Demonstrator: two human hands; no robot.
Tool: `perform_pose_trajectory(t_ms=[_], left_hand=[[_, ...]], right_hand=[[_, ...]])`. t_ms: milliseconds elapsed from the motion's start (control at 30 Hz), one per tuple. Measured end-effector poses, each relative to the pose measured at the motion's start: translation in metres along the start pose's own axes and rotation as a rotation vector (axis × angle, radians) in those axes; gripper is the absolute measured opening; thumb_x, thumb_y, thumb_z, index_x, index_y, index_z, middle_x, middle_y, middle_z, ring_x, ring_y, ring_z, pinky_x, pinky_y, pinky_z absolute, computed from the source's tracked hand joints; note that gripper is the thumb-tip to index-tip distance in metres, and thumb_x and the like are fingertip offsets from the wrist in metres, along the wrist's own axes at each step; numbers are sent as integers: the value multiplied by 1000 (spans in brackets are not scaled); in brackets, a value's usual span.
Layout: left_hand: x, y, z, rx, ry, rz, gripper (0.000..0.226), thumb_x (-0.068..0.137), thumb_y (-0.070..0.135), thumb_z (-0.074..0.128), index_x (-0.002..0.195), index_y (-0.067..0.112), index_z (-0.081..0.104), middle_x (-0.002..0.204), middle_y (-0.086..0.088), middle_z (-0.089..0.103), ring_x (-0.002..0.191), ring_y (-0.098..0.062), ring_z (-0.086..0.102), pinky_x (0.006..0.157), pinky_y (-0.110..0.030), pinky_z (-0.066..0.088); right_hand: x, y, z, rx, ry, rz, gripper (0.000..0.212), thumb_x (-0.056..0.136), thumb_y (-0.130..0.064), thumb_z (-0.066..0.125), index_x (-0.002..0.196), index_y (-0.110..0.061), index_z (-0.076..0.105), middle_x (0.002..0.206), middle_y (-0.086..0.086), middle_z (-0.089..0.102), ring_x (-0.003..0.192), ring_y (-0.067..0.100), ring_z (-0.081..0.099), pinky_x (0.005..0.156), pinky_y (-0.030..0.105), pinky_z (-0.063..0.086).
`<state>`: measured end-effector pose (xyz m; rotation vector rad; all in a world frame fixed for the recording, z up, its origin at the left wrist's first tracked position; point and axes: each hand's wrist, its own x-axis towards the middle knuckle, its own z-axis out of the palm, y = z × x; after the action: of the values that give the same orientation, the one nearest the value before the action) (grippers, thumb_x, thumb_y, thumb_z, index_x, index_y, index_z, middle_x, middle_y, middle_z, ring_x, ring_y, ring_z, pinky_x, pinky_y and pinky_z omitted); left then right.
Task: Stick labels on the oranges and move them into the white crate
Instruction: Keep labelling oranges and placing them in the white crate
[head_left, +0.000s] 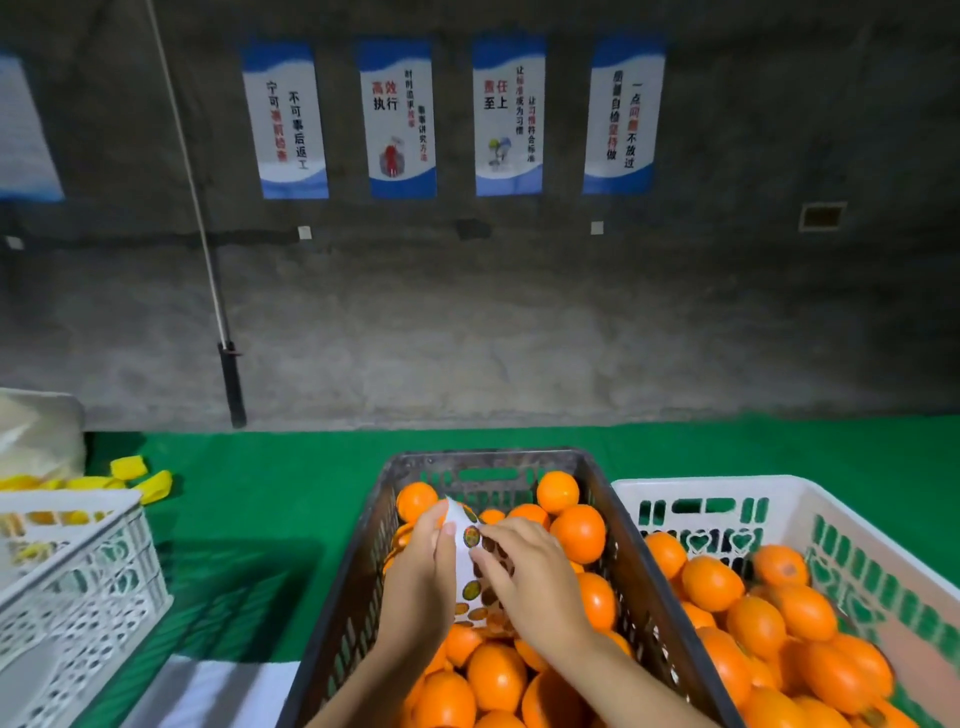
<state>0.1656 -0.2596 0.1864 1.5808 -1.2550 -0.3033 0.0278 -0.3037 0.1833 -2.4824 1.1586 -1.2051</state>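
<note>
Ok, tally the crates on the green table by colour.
dark crate: 1
white crates: 2
Total: 3

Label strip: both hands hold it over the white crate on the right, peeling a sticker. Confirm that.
No. In the head view the left hand and right hand hold the label strip over the dark crate in the middle, peeling a sticker; the white crate stands to its right.
</note>
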Motion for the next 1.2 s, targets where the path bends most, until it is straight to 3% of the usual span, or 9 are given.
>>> perform_pose_trajectory(t_ms=[167, 267, 333, 367, 433, 500, 733, 967, 1200], left_hand=[[-1, -1, 1, -19, -70, -24, 43, 103, 43, 36, 145, 34, 40, 139, 13, 52, 113, 4, 46, 88, -14, 35], [-2, 3, 3, -22, -61, -25, 44, 103, 41, 40, 146, 31, 41, 137, 16, 51, 112, 9, 44, 84, -5, 30], [-3, 7, 2, -72, -42, -8, 35, 101, 44, 45, 131, 31, 56, 113, 24, 59, 93, 16, 50, 77, -7, 35], [-3, 8, 1, -104, -38, 10, 27, 99, 47, 46, 107, 28, 64, 91, 22, 61, 76, 12, 51, 69, -12, 38], [-4, 10, -3, -137, -25, 42, 45, 97, 49, 47, 72, 12, 51, 61, -5, 49, 57, -5, 42, 56, -31, 35], [-6, 13, -6, -143, -5, 35, 49, 98, 43, 50, 63, 9, 38, 56, -10, 36, 54, -12, 33, 53, -37, 26], [-8, 17, -8, -137, -23, 75, 44, 101, 27, 49, 62, 13, 33, 55, -2, 30, 52, -10, 29, 50, -32, 22], [-8, 14, -6, -89, -30, 65, 42, 103, 29, 46, 68, 5, 40, 59, -8, 37, 55, -9, 33, 52, -30, 28], [-5, 13, -4, -71, -8, 59, 39, 103, 26, 45, 66, 15, 36, 57, 4, 31, 53, -6, 29, 49, -21, 24]], right_hand=[[1, -1, 3, 112, -17, 71, 32, 97, -45, 59, 124, -27, 65, 114, -16, 59, 111, 3, 52, 95, 18, 42], [4, 1, 3, 120, 6, 128, 26, 94, -44, 64, 116, -30, 66, 108, -20, 57, 106, 2, 52, 91, 19, 45], [4, 1, 2, 120, 17, 140, 24, 93, -43, 66, 114, -31, 66, 106, -20, 57, 103, 1, 52, 89, 19, 47], [4, 0, 1, 123, 13, 140, 23, 93, -42, 66, 113, -30, 67, 104, -20, 56, 102, 1, 52, 87, 18, 46], [3, -1, 1, 119, 1, 126, 21, 93, -41, 66, 110, -29, 68, 99, -20, 55, 99, 2, 52, 84, 16, 45], [3, -3, 2, 155, 6, 142, 15, 92, -40, 68, 103, -29, 69, 94, -21, 54, 96, 1, 52, 80, 17, 45], [1, -2, 3, 146, 18, 125, 28, 94, -40, 66, 118, -26, 70, 109, -14, 61, 103, 4, 56, 86, 18, 49], [-1, -5, 4, 112, 14, 126, 12, 93, -35, 67, 83, -30, 62, 86, -12, 56, 82, 6, 53, 67, 25, 49], [-2, -2, 4, 158, 24, 149, 26, 93, -40, 68, 117, -32, 64, 96, -24, 50, 91, 1, 53, 76, 13, 48]])
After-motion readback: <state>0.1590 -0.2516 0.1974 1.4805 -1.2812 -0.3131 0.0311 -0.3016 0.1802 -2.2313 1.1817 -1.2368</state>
